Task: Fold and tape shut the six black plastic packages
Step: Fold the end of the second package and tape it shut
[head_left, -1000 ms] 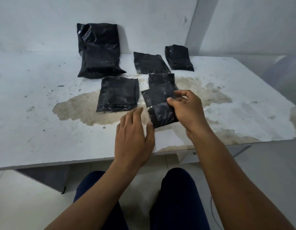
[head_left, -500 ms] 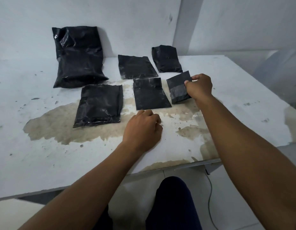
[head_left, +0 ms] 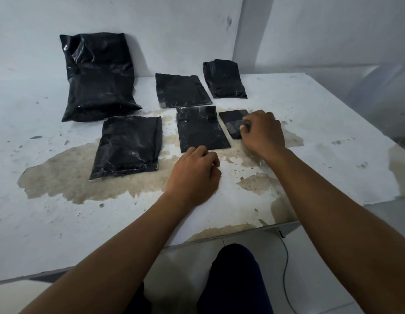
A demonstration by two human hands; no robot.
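Several black plastic packages lie on the white table (head_left: 61, 223). The largest package (head_left: 99, 80) leans against the wall at the back left, with a medium one (head_left: 181, 90) and a smaller one (head_left: 223, 79) to its right. The front row holds a wide package (head_left: 129, 146), a flat taped one (head_left: 200, 129) and the smallest package (head_left: 232, 124). My right hand (head_left: 262, 132) covers the smallest package's right side, its curled fingers and thumb pinching that edge as the package lies on the table. My left hand (head_left: 194, 175) rests loosely curled on the table, just below the flat taped package, holding nothing.
A large brown patch (head_left: 95, 184) of worn surface spreads across the table's middle. The table's near edge runs above my dark-trousered leg (head_left: 233, 279), and a thin cable (head_left: 286, 268) lies on the tiled floor. A white wall stands right behind the back row.
My right hand carried the smallest package away from me and lowered it onto the table, right of the flat taped one. My left hand curled and settled on the table.
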